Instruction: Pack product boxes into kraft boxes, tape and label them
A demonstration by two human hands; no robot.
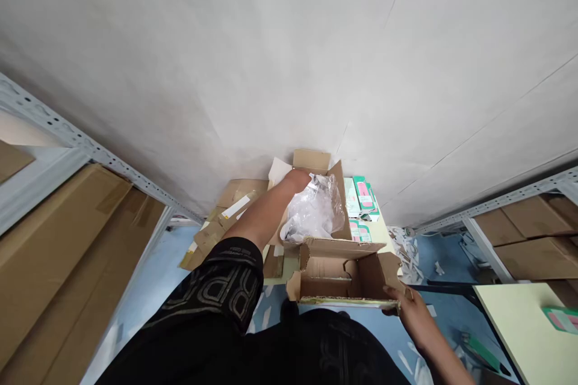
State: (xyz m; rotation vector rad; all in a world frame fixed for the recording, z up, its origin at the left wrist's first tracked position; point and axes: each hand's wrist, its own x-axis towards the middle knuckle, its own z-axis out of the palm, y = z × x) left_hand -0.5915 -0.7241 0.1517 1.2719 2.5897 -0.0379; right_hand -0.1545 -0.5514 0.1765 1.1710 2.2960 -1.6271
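left hand (298, 180): at plastic bag (313, 212) in far box (342, 200), fingers hidden, can't say if gripping | right hand (409, 310): clasping right end of near box (332, 269) | cardboard (215, 230) left, small packets (363, 194) right, wall (289, 66) behind far box
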